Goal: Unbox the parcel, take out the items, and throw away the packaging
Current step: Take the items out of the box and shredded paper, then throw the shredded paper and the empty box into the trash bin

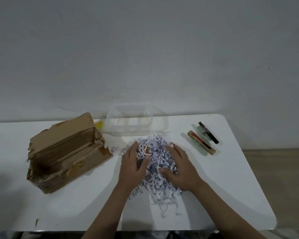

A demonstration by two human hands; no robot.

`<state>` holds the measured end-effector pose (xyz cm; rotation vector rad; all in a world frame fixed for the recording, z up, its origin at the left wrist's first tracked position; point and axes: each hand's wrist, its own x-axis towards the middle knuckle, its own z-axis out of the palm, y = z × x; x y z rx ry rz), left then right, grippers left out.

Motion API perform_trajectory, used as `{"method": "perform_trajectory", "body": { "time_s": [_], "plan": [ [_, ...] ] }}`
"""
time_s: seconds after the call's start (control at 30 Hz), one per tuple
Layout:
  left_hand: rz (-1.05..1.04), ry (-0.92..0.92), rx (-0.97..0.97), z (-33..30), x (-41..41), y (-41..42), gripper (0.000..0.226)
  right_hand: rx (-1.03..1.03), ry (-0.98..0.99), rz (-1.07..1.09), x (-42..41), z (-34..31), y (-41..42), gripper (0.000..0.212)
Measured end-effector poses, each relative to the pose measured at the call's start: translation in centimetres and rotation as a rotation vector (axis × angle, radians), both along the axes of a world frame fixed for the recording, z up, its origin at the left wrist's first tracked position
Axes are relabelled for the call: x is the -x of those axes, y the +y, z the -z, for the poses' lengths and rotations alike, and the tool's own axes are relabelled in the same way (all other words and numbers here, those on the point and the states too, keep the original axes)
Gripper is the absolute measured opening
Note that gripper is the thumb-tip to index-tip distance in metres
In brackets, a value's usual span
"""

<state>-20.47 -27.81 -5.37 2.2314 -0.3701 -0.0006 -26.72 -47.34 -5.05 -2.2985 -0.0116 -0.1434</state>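
**Now sorting through the filler**

Leftmost, well to the left of the shredded paper pile (pixel 158 168), the cardboard box (pixel 66 152) lies on its side on the white table (pixel 76 207), its torn mouth facing the near left; what shows of its inside looks bare. A small yellow thing (pixel 99 125) peeks out behind the box's far corner, too blurred to name. Just behind the pile, toward the wall, stands a clear plastic container (pixel 136 121), nothing visible in it.

On the pile itself, the left hand (pixel 134 166) presses down on the left flank, fingers spread wide and partly sunk in the strips, closed on nothing I can make out. A small orange-brown scrap (pixel 146 149) shows among the shreds beside its fingertips; whether it is an item or a bit of tape I cannot tell. The right hand (pixel 178 169) lies flat on the right flank, likewise spread and holding nothing definite.

To the right of the pile, apart from it, two slim boxed items (pixel 203 138) lie side by side, set aside.

By my reading, the box is emptied and the step in hand is combing the filler for anything left. Next calls for probing the orange-brown scrap, then drawing both hands inward to bunch the loose strips firmly, since they scatter easily, and carrying them off with the box as rubbish.
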Motion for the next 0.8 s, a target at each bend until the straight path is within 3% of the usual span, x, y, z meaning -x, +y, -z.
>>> {"method": "perform_trajectory", "body": {
  "time_s": [0.1, 0.17, 0.23, 0.3, 0.47, 0.57, 0.7, 0.8],
  "plan": [
    [-0.005, -0.028, 0.114, 0.2, 0.2, 0.2, 0.064, -0.052, -0.053, -0.008, -0.7, -0.6, 0.6, 0.086],
    [-0.071, -0.161, 0.117, -0.2, 0.2, 0.8, 0.061, -0.051, -0.166, 0.034, -1.3, -1.3, 0.0, 0.088],
    [-0.136, -0.277, 0.087, -0.8, 0.0, 1.6, 0.065, -0.038, -0.287, 0.077, -2.3, -2.0, -0.9, 0.088],
    [-0.176, -0.269, 0.04, -1.1, -0.4, 2.3, 0.074, -0.049, -0.307, 0.081, -3.7, -2.8, -1.7, 0.088],
    [-0.165, 0.008, -0.05, -0.5, -1.7, 2.4, 0.102, -0.008, 0.119, -0.057, -7.8, -3.2, -2.2, 0.101],
    [-0.163, 0.094, -0.106, 0.0, -2.0, 2.0, 0.111, -0.075, 0.259, -0.108, -8.7, -2.4, -1.7, 0.107],
    [-0.042, 0.126, 0.069, 0.4, -1.3, 1.4, 0.078, -0.219, 0.326, -0.158, -7.1, -2.9, -1.1, 0.108],
    [-0.063, 0.059, 0.112, -0.1, 0.0, 1.3, 0.073, -0.207, 0.255, -0.145, -5.6, -3.3, -1.7, 0.107]
  ]
}}
